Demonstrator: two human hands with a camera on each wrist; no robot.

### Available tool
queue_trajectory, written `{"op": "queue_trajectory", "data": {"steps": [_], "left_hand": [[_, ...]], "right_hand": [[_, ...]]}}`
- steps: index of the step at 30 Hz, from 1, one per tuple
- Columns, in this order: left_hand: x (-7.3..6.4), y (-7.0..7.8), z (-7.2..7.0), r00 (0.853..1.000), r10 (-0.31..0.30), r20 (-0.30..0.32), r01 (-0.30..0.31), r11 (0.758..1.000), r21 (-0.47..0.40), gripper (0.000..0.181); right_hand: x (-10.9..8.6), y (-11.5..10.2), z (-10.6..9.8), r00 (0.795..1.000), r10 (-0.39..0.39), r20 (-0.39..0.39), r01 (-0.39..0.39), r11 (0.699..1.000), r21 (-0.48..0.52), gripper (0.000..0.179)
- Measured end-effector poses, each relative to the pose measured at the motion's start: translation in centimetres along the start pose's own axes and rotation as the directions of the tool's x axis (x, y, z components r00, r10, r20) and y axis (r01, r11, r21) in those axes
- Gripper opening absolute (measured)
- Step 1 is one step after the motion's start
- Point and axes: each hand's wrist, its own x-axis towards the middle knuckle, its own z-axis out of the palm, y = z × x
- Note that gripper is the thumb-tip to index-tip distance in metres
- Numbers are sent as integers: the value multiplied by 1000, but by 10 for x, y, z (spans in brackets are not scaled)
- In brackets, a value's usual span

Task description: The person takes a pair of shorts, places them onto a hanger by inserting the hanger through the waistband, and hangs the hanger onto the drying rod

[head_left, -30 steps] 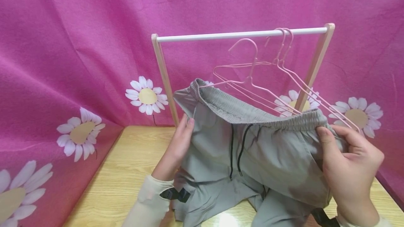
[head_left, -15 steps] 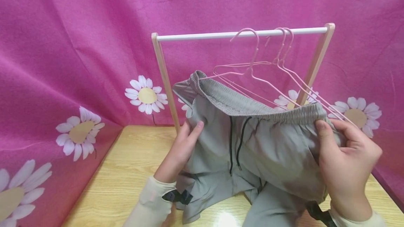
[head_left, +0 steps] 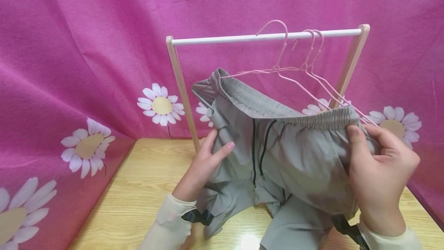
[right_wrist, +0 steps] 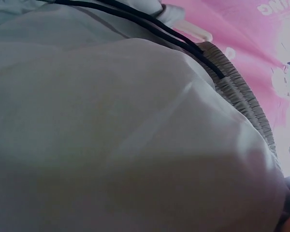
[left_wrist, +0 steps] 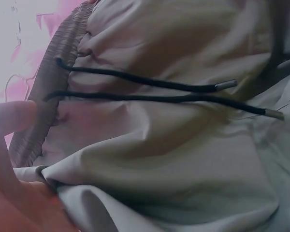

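Note:
Grey pants (head_left: 295, 153) with an elastic waistband and black drawstrings (head_left: 254, 149) hang from a pink wire hanger (head_left: 298, 84), whose arms go into the waistband. My right hand (head_left: 385, 173) pinches the waistband's right end, thumb in front. At the left side of the pants, my left hand (head_left: 204, 161) touches the cloth with its thumb straight and spread; its other fingers are partly hidden behind the fabric. The hanger's hook overlaps the white rail (head_left: 222, 40) in the head view. Close up, the left wrist view shows the drawstrings (left_wrist: 135, 97) and the left thumb (left_wrist: 14, 117).
The rail joins two wooden posts (head_left: 182, 92) of a small rack on a wood-grain table (head_left: 138, 180). More pink hangers (head_left: 320, 76) hang at its right. A pink cloth (head_left: 104, 30) with daisies stands behind and at the sides.
The pants and hanger have risen, the hook going from below the rail to above it. Both hands moved up with them, and the left hand's thumb has spread away.

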Motion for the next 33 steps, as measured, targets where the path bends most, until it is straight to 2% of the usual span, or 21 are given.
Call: {"op": "queue_trajectory", "data": {"steps": [4, 7, 11, 15, 21, 26, 33], "left_hand": [[-1, -1, 2, 1000, -6, 24, 6, 999, 33, 88], [-1, -3, 3, 998, 12, 62, -16, 998, 54, 88], [0, -5, 4, 990, 65, 122, -74, 994, 76, 87], [1, -7, 5, 982, 104, 155, -117, 990, 80, 86], [3, -9, 6, 978, 124, 168, -134, 989, 54, 85], [4, -11, 4, 975, 130, 181, -139, 989, 39, 82], [5, -13, 1, 978, 132, 161, -133, 991, 1, 79]], "right_hand": [[1, 0, 6, 1000, -7, 2, 7, 1000, -9, 19], [2, 0, 11, 1000, -14, 20, 15, 999, -42, 20], [3, 1, 18, 1000, 12, 11, -11, 996, -85, 20], [6, 0, 25, 999, 37, -14, -39, 994, -101, 19], [8, -2, 33, 1000, 10, -15, -12, 994, -111, 21], [9, -4, 41, 999, 31, -11, -32, 993, -118, 22], [14, -7, 48, 1000, 8, 13, -6, 988, -152, 23]]}}
